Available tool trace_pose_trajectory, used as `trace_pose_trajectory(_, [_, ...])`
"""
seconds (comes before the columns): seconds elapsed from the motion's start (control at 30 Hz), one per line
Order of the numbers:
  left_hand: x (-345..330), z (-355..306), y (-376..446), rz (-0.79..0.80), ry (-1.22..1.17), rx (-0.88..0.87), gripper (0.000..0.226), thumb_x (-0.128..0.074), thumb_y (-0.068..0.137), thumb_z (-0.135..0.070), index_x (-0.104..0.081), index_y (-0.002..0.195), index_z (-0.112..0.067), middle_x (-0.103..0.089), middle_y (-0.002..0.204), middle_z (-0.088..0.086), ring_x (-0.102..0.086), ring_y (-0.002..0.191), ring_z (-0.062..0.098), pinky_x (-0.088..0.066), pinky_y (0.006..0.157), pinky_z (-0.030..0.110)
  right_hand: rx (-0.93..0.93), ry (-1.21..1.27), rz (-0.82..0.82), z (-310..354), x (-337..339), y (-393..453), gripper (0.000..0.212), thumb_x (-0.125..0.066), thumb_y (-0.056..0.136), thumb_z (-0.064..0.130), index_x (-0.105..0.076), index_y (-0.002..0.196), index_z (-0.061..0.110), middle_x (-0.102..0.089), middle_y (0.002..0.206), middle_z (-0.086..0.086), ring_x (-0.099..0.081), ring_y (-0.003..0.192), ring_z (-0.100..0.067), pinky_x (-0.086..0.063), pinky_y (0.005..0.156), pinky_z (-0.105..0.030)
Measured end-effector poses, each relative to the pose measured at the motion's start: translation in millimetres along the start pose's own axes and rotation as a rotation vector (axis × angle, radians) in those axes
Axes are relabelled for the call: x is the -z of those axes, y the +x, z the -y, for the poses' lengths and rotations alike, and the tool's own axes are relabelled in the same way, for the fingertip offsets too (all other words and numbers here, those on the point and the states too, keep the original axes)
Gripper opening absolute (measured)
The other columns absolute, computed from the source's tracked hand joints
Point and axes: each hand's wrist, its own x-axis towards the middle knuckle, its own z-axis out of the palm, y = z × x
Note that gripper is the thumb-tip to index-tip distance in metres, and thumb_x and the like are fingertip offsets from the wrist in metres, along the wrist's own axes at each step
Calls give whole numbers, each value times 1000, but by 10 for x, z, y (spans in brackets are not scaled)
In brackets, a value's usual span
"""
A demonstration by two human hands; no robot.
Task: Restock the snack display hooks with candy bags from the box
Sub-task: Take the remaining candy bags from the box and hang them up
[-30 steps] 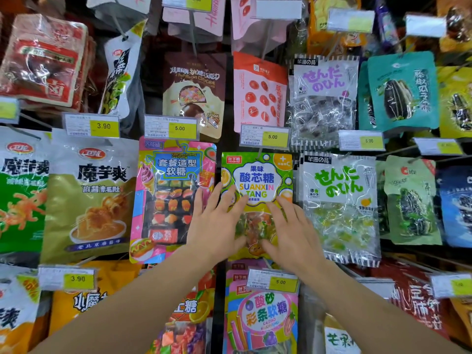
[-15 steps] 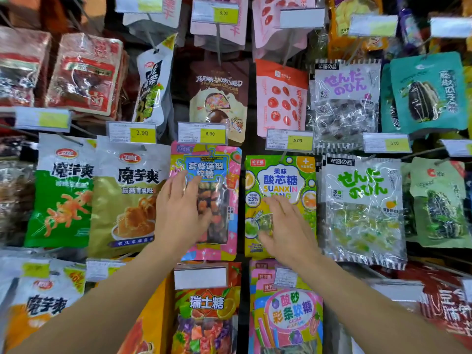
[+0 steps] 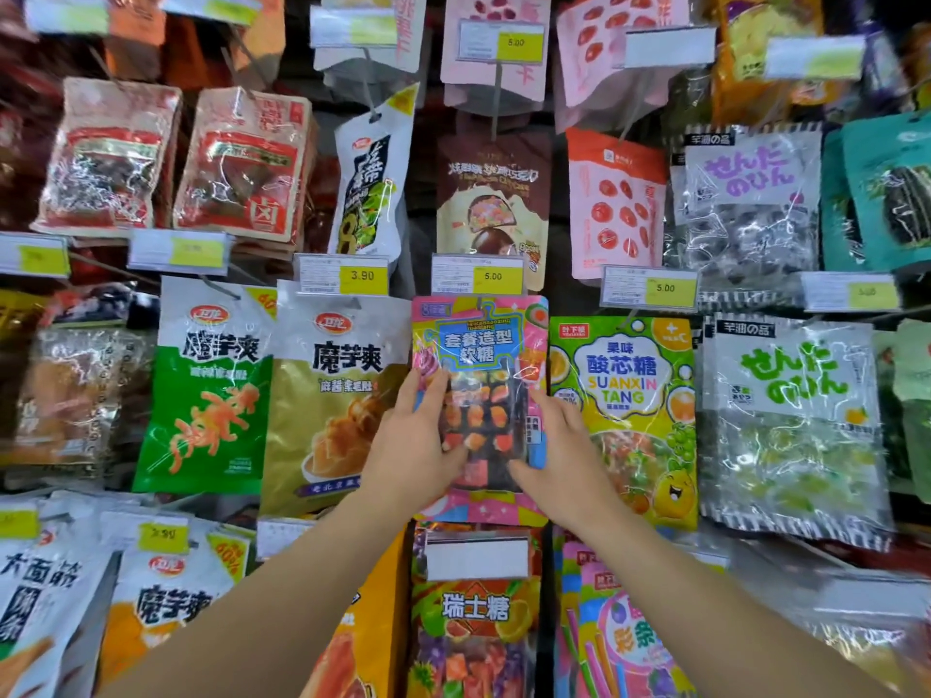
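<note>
Left hand [image 3: 413, 445] and right hand [image 3: 564, 460], fingers straight, press the glossy pink gummy-candy bag [image 3: 481, 345] between them. Risk: a sideways shove could unhook it, or disturb the green sour-candy bag [image 3: 624, 375] just right of the right hand.

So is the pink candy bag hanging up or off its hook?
Hanging up: the pink candy bag hangs straight under its price tag, both hands touching its sides.

The pink candy bag [image 3: 481, 340] hangs wedged between the gold konjac bag [image 3: 337, 395] and the green sour-candy bag [image 3: 624, 395], edges touching or overlapping. A price tag [image 3: 477, 275] crowds its top; a blank label [image 3: 476, 557] sits just below. Dark gaps open only higher up.
</note>
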Motion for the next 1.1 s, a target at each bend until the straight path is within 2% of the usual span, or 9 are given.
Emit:
trace_pose_trajectory(0.1, [-3, 27, -11, 2, -27, -21, 89, -62, 86, -53, -7, 155, -36, 1, 164, -2, -67, 95, 25, -53, 85, 36, -5, -26, -19, 60, -9, -54, 85, -69, 90, 28, -15, 155, 25, -24, 152, 6, -42, 130, -15, -39, 99, -25])
trace_pose_trajectory(0.3, [53, -18, -37, 19, -59, -17, 89, -64, 86, -48, -10, 155, -33, -2, 164, -1, -67, 87, 21, -53, 84, 35, 9, -19, -50, 78, 12, -96, 84, -69, 88, 26, -18, 154, 27, -27, 147, 6, -47, 122, -14, -40, 96, -24])
trace_pose_trajectory(0.43, [103, -64, -56, 11, -54, -9, 86, -65, 86, -47, -15, 154, -33, -4, 164, -1, -68, 81, 16, -53, 83, 34, -28, -44, -48, 81, 9, -128, 82, -69, 86, 31, -21, 153, 23, -23, 150, 7, -50, 121, -17, -49, 97, -33])
trace_pose_trajectory(0.53, [147, -76, -43, 17, -41, 8, 86, -67, 85, -45, -17, 154, -31, -8, 164, -1, -66, 98, 20, -53, 86, 37, -21, -76, -54, 95, 36, -140, 82, -68, 85, 33, -22, 152, 24, -17, 153, 7, -51, 123, -19, -52, 94, -37])
trace_pose_trajectory(0.7, [294, 0, -4, -21, -32, -9, 86, -71, 82, -36, -24, 153, -28, -22, 160, 3, -44, 134, 27, -43, 104, 38, 45, -223, -59, 231, 54, -77, 79, -66, 86, 35, -22, 151, 27, -13, 158, 4, -25, 144, -23, -36, 113, -40])
trace_pose_trajectory(0.8, [444, 100, -48, -87, -25, -18, 77, -70, 80, -31, -35, 148, -20, -37, 150, 5, -45, 131, 29, -42, 104, 38, 141, -312, -97, 427, -3, -44, 75, -67, 83, 34, -33, 148, 22, -25, 155, -1, -26, 142, -25, -29, 116, -38])
trace_pose_trajectory(0.9, [656, 288, -87, -275, 99, -11, 65, -71, 77, -30, -49, 136, -13, -46, 138, 11, -46, 120, 36, -44, 99, 45, 191, -375, -117, 649, -124, 31, 72, -65, 83, 34, -37, 147, 20, -31, 153, -4, -26, 141, -27, -26, 116, -40])
trace_pose_trajectory(0.97, [797, 474, -70, -408, 192, 46, 67, -73, 76, -33, -49, 135, -13, -44, 138, 12, -42, 121, 36, -40, 99, 48, 195, -392, -105, 782, -220, 105, 75, -67, 81, 33, -36, 148, 20, -30, 154, -5, -23, 141, -29, -23, 117, -42])
trace_pose_trajectory(1.1, [987, 767, 11, -445, -123, 209, 76, -76, 77, -29, -38, 140, -10, -43, 136, 12, -44, 122, 33, -38, 99, 44, 158, -477, -49, 953, -369, 248, 82, -64, 85, 41, -20, 154, 27, -14, 161, -1, -8, 148, -29, -13, 121, -44])
